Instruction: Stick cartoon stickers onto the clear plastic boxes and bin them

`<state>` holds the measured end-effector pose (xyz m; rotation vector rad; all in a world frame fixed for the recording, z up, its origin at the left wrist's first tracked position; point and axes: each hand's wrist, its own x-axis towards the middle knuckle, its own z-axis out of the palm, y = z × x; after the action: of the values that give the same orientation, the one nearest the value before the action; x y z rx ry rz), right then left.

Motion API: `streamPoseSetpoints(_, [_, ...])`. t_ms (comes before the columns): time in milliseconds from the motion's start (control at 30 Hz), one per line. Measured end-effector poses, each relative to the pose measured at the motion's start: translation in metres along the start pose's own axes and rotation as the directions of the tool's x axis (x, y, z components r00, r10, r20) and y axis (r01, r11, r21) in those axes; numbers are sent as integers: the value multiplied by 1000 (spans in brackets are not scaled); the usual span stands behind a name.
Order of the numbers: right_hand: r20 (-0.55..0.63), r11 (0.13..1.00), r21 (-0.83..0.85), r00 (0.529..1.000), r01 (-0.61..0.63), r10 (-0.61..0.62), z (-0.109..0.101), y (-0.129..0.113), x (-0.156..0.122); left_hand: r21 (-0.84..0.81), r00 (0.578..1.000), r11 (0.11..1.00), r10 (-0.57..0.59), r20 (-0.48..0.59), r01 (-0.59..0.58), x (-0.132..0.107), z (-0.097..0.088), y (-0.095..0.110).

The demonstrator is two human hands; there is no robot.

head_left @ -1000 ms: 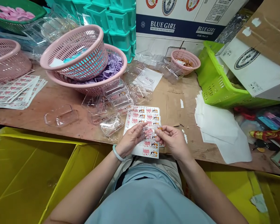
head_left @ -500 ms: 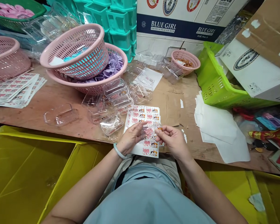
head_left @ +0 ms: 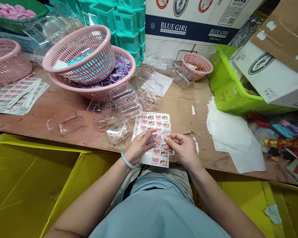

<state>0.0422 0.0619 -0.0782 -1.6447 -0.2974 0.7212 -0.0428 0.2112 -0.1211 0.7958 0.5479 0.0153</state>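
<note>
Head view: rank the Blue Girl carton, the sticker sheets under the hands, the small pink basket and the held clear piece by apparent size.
1. Blue Girl carton
2. Sticker sheets
3. Small pink basket
4. Clear piece, partly hidden

Light blue top (head_left: 159, 211), off-white trousers (head_left: 178, 175), smooth pale blue-green bangle (head_left: 126, 161) on left wrist

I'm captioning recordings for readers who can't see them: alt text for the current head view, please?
A bare left hand and right hand hold a small clear plastic piece over white paper sheets printed with cartoon cats. Left of them lie clear plastic containers, with round pink plastic baskets beyond; right, plain white paper sheets and a lime-green plastic crate.
</note>
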Motion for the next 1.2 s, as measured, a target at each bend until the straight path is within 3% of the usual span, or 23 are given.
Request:
streamPoseSetpoints(267, [-21, 999, -48, 1000, 19, -20, 4, -1, -2, 0, 1000, 1000, -5, -16, 5, -2, 3, 2])
streamPoseSetpoints(400, [-55, 981, -177, 994, 78, -89, 5, 4, -3, 88, 999, 996, 32, -6, -32, -6, 6, 2])
streamPoseSetpoints(467, [-99, 930, -335, 976, 150, -193, 5, 8, -3, 128, 999, 990, 52, -14, -50, -7, 8, 2])
streamPoseSetpoints(567, [-121, 754, -598, 900, 271, -420, 6, 14, -2, 130, 997, 989, 77, -28, -73, -6, 10, 0])
streamPoseSetpoints(633, [-100, 653, -690, 852, 312, -513, 7, 20, -1, 131, 995, 988, 91, -30, -86, -5, 9, -1])
streamPoseSetpoints(700, [-91, 629, -705, 838, 328, -539, 7, 26, 0, 133, 995, 987, 92, -34, -87, -5, 8, -2])
streamPoseSetpoints(800, [-203, 730, -611, 832, 304, -517, 5, 34, 0, 104, 995, 992, 82, -54, -76, -7, 9, -1])
streamPoseSetpoints(900, [-345, 872, -411, 841, 265, -418, 2, 35, 0, 83, 993, 992, 98, -66, -93, -11, 14, 1])
streamPoseSetpoints(1033, [-195, 982, -110, 965, 156, -175, 5, 26, 1, 121, 986, 979, 166, 1, -165, -18, 21, 2])
streamPoseSetpoints(1133, [-59, 996, 42, 995, 78, -75, 5, 21, 3, 160, 984, 971, 172, 53, -179, -21, 20, 2])
streamPoseSetpoints(1200, [-20, 997, 48, 998, 64, -63, 0, 20, 3, 192, 983, 965, 169, 74, -181, -22, 15, 4])
